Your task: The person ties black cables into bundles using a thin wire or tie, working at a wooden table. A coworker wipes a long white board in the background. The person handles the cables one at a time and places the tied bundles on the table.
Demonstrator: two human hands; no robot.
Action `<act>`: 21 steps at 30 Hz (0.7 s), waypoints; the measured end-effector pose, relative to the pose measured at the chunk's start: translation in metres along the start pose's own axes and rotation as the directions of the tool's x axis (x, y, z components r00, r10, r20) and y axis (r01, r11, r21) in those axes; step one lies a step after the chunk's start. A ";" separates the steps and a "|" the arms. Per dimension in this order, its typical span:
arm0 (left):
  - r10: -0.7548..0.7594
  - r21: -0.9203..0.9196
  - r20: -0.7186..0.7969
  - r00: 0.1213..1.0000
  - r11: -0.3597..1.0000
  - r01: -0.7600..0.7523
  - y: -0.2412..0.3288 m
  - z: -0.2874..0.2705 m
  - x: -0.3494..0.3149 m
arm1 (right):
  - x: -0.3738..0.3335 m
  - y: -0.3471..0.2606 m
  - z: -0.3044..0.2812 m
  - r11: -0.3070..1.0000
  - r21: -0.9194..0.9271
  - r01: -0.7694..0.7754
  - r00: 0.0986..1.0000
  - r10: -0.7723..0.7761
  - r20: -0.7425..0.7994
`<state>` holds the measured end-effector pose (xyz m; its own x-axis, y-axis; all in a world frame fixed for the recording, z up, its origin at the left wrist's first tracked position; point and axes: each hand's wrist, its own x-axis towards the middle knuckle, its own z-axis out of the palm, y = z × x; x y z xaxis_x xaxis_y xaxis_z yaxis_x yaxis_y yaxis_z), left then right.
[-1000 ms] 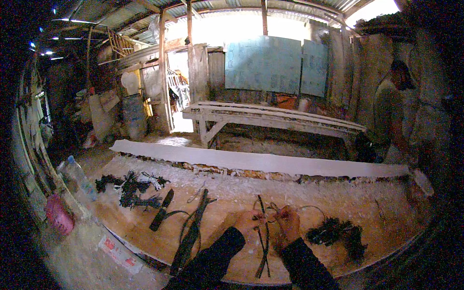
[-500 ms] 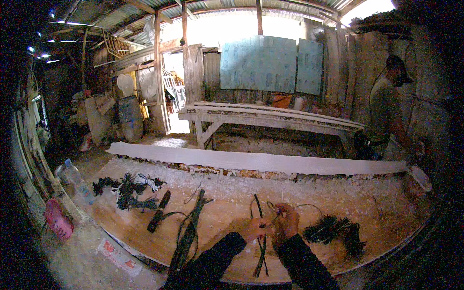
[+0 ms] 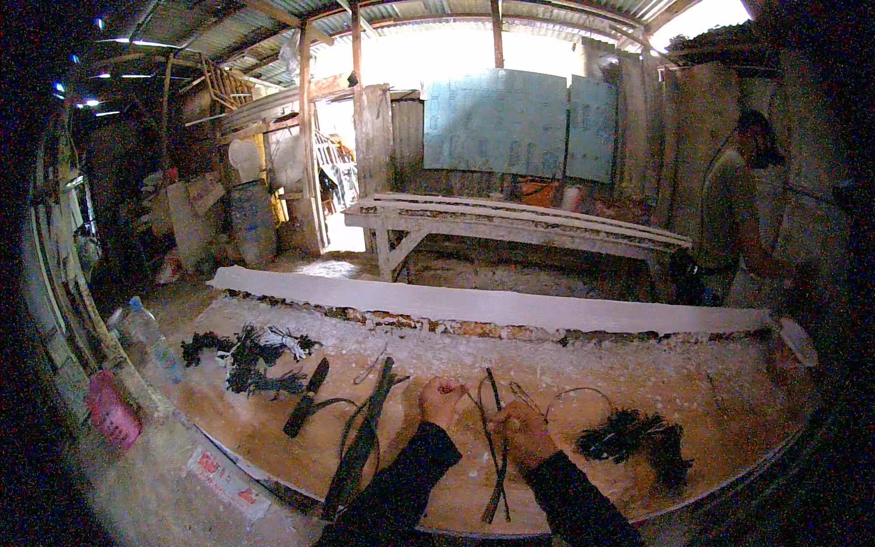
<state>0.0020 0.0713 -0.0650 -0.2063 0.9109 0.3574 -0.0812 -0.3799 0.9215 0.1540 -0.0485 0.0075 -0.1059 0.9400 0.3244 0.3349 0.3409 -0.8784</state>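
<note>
Left hand [image 3: 442,403] drawn away from the crossed dark strips [image 3: 499,474], toward the worktop's [image 3: 729,401] far edge; right hand [image 3: 522,436] shifted closer to the strips

Grip, left: narrow, fingers curled; contents, if any, cannot be told.
Grip, right: closed on the strips, about midway along the worktop, toward its near edge. Thin cord [image 3: 583,391] loops out beside it.
Printing: red marks on a pale sheet [image 3: 226,481], on the floor off the near left corner; faint rows of marks on blue panels [image 3: 497,123], illegible.
Surface: brown board, whitened toward the far edge, where a long white ledge [image 3: 492,305] runs. Dark cord bundle [image 3: 638,442] near the right end.
Room: corrugated roof [image 3: 419,14], rear bench [image 3: 519,224], another person [image 3: 729,205] at right.
</note>
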 end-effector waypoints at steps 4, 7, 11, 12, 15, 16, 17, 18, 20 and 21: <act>-0.045 0.270 -0.037 0.998 0.961 0.054 0.013 -0.002 -0.009 | 0.000 0.002 0.002 0.989 0.138 0.056 0.958 -0.093 0.273; -0.112 0.227 0.018 0.994 0.968 0.105 0.023 0.000 -0.013 | 0.002 0.005 -0.001 0.986 0.144 0.086 0.932 -0.131 0.338; -0.010 0.312 0.087 0.996 0.950 -0.017 0.017 0.005 -0.016 | 0.000 0.004 -0.003 0.980 0.197 0.034 0.927 -0.105 0.361; 0.009 0.289 0.094 0.996 0.957 -0.036 0.011 0.006 -0.016 | 0.000 0.002 -0.004 0.981 0.191 0.044 0.924 -0.113 0.365; 0.018 0.312 0.098 0.995 0.949 -0.048 -0.013 0.006 -0.018 | -0.005 -0.004 -0.005 0.987 0.156 -0.031 0.921 -0.032 0.388; 0.019 0.335 0.098 0.995 0.941 -0.051 -0.020 0.007 -0.017 | -0.006 -0.006 -0.005 0.987 0.152 -0.043 0.931 -0.015 0.364; 0.030 0.317 0.125 0.992 0.946 -0.068 -0.025 0.008 -0.017 | -0.008 -0.009 -0.005 0.987 0.148 -0.056 0.941 0.003 0.340; 0.041 0.298 0.152 0.988 0.951 -0.085 -0.029 0.009 -0.017 | -0.010 -0.010 -0.005 0.987 0.145 -0.070 0.949 0.021 0.315; 0.100 0.212 0.212 0.972 0.966 -0.146 -0.030 0.011 -0.020 | -0.012 -0.010 -0.006 0.957 0.186 -0.222 0.945 0.165 0.282; 0.150 0.143 0.243 0.958 0.972 -0.189 -0.027 0.013 -0.022 | -0.012 -0.009 -0.007 0.933 0.208 -0.295 0.934 0.236 0.267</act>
<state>0.0213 0.0633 -0.0961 0.0275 0.8549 0.5180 0.0992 -0.5180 0.8496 0.1587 -0.0631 0.0140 -0.2696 0.9630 0.0018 0.1492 0.0436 -0.9878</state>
